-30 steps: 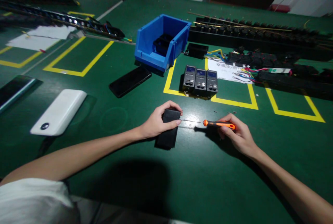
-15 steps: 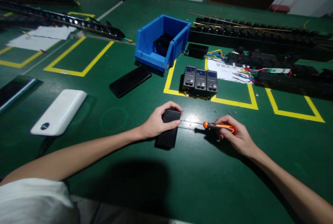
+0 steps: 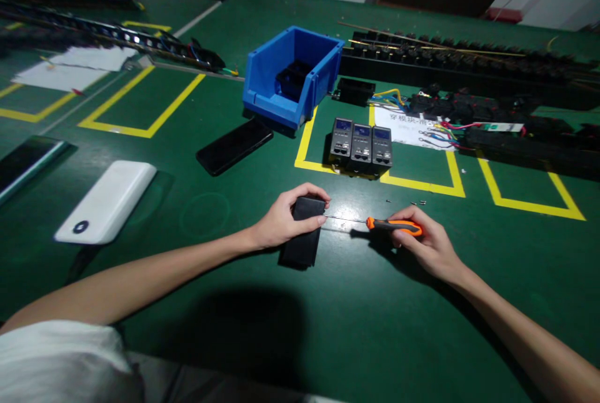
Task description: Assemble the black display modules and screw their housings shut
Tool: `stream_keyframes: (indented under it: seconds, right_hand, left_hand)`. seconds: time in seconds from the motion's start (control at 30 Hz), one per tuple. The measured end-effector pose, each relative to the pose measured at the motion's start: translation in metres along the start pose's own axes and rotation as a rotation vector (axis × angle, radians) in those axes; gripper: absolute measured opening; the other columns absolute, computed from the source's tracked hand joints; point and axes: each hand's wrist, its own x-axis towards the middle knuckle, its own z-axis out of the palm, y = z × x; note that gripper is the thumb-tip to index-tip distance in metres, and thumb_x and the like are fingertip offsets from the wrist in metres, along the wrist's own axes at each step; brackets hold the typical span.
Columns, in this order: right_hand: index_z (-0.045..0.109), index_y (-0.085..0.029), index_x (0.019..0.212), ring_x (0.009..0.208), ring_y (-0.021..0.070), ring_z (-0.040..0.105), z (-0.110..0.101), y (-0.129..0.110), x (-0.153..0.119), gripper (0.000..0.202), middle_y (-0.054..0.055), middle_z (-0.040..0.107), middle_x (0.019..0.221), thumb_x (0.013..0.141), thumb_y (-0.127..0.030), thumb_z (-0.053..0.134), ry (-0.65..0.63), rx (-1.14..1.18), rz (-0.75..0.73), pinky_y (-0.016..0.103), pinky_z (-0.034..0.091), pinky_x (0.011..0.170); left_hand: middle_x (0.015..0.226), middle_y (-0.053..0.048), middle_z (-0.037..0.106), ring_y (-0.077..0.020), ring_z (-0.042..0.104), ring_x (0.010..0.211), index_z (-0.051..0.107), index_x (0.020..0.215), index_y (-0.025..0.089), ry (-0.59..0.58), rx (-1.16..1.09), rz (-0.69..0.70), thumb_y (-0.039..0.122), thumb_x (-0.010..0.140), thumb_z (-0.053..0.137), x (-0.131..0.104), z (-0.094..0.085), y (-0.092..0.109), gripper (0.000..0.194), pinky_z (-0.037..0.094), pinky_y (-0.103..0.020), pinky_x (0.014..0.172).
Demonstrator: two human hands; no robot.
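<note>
My left hand (image 3: 281,222) is curled over the black module (image 3: 304,234), pinning it flat on the green table (image 3: 365,315) in front of me, thumb and fingers clamped on its near-right corner. My right hand (image 3: 429,247) pinches the orange screwdriver (image 3: 392,224), lying almost level, its thin shaft running left to the module's side right beside my left fingertips. I reckon the risk is the tip skating off under a sideways push and jabbing those fingertips, or the module sliding on the smooth mat if my hold eases.
</note>
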Motion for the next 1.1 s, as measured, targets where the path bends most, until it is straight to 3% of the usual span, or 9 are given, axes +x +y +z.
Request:
stream_keyframes:
  seconds: [0.7,1.1]
  right_hand:
    - [0.059,-0.021,0.092,0.057,0.0131,0.052,-0.0008,-0.0021,0.0016,0.023,-0.001,0.058,0.068,0.087,-0.042,0.064,0.000,-0.054,-0.025,0.025,0.040,0.053]
    - [0.057,-0.021,0.094,0.057,0.0129,0.052,-0.0007,0.0002,0.0005,0.022,-0.002,0.057,0.067,0.088,-0.041,0.063,-0.024,-0.006,0.010,0.025,0.040,0.054]
  left_hand:
    - [0.107,-0.009,0.064,-0.0211,0.061,0.100,0.062,0.103,0.016,0.008,0.031,0.038,0.031,0.081,0.070,0.0009,-0.0007,0.0018,0.028,0.050,-0.038,0.092]
    - [0.109,-0.009,0.066,-0.0197,0.066,0.098,0.060,0.112,0.017,0.012,-0.059,-0.010,0.028,0.079,0.073,0.0013,-0.0008,0.0010,0.037,0.051,-0.034,0.090]
